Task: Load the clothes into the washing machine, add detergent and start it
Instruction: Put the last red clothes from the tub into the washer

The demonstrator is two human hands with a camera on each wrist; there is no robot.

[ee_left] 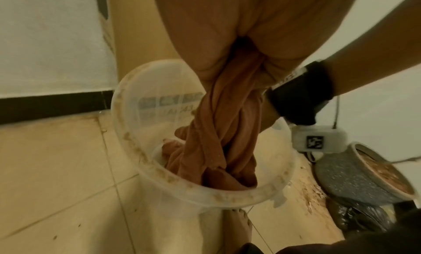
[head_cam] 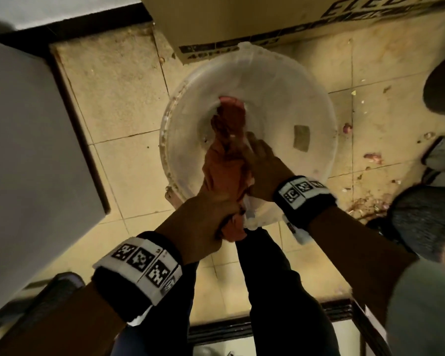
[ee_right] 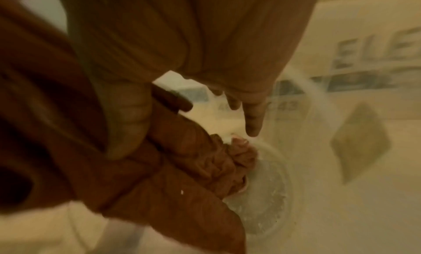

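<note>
Rust-coloured garment (head_cam: 229, 140), twisted into a rope, hung into the clear plastic bucket (head_cam: 280, 80), left hand (head_cam: 206, 217) clenched on its upper end above the near rim, right hand (head_cam: 262, 168) grasping mid-length, probably to lift it clear in one piece.

Dim, warm yellow light tints all three views, giving the beige tiled floor (head_cam: 129, 104) a muddy cast. In the head view the edges bend with wide-angle distortion and the lower corners fall into shadow; the translucent white plastic bucket (head_cam: 280, 80) in the centre is the brightest area, though softly smeared. The left wrist view is fairly sharp at the centre, where the twisted rust-orange cloth (ee_left: 218, 131) shows its folds. The right wrist view is hazy and motion-blurred, and the printed cardboard box (ee_right: 364, 59) at upper right is out of focus.
</note>
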